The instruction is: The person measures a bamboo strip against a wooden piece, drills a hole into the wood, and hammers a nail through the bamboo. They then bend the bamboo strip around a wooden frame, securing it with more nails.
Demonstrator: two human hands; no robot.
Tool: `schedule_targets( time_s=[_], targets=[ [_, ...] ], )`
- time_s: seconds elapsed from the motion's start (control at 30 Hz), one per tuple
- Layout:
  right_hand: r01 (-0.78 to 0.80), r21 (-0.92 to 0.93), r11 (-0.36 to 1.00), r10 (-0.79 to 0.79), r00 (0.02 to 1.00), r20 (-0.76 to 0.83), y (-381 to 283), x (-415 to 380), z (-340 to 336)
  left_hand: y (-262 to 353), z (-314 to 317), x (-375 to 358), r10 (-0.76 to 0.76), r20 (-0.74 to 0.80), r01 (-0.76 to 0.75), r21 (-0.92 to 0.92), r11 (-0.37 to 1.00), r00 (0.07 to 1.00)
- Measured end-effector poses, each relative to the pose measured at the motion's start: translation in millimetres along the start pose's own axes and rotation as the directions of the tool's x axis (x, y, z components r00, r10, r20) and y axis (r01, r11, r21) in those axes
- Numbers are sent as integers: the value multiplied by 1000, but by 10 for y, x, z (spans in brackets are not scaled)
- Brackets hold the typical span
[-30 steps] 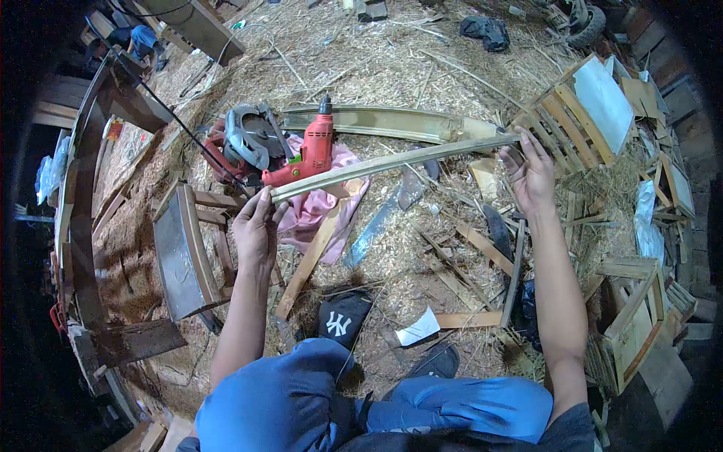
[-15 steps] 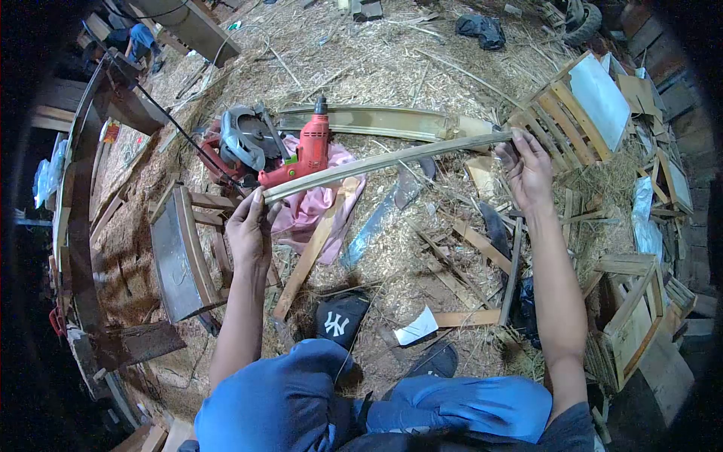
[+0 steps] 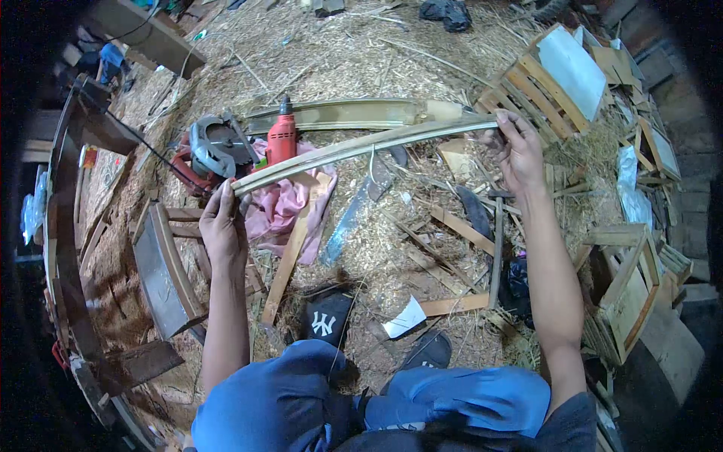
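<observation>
A long, thin wooden strip (image 3: 361, 149) spans the space between my two hands, held up above the ground. My left hand (image 3: 224, 226) pinches its left end between thumb and fingers. At the other end, my right hand (image 3: 518, 151) grips the strip with its thumb and fingertips. Behind the strip's left half stands a red power drill (image 3: 282, 141), partly covered by it. A circular saw (image 3: 218, 147) lies just left of the drill. Under them spreads a pink cloth (image 3: 279, 207), and a handsaw (image 3: 350, 218) lies on the shavings below the strip.
A wider wooden board (image 3: 339, 114) lies beyond the strip. Wooden frames (image 3: 621, 301) stand at the right, and a small framed panel (image 3: 164, 267) stands at the left. Wood pieces (image 3: 456, 226) and a white paper (image 3: 405, 318) lie near my feet. Shavings cover the ground.
The view has shifted, so most things sit farther left and slightly lower or higher. Both hands still hold the wooden strip, which appears turned slightly, showing more of its grooved face.
</observation>
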State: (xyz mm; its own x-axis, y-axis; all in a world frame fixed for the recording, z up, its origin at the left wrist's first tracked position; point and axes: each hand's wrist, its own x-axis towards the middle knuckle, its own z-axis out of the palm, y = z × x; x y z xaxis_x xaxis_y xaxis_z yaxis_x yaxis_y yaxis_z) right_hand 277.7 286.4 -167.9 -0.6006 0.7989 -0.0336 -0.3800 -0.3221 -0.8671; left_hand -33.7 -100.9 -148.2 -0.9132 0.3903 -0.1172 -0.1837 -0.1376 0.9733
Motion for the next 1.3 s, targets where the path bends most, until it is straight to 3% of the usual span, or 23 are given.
schedule_targets(
  time_s=[0.23,0.3,0.47,0.6,0.83,1.0,1.3],
  targets=[
    [13,-1,1000,-13,996,-93,-167,-214,-181,-33,287,167,63,84,-65,18,998,994],
    [41,149,988,-16,986,-165,-165,-297,-227,-101,348,228,108,137,-111,9,994,985],
    [30,43,999,-20,976,-218,-32,-460,-481,-391,412,302,89,191,-89,-10,996,978],
    [-16,-30,999,8,973,-229,46,-575,-573,-582,355,314,37,228,-6,-136,991,973],
    [-142,-95,985,106,944,-314,360,-697,-694,-861,321,235,-126,116,140,-124,982,985],
    [-187,-104,977,148,940,-306,448,-721,-842,-898,266,216,-106,170,122,-89,989,980],
    [-378,-151,913,314,891,-329,646,-1055,-947,-1108,-73,-196,-253,156,257,-5,966,955]
  ],
)
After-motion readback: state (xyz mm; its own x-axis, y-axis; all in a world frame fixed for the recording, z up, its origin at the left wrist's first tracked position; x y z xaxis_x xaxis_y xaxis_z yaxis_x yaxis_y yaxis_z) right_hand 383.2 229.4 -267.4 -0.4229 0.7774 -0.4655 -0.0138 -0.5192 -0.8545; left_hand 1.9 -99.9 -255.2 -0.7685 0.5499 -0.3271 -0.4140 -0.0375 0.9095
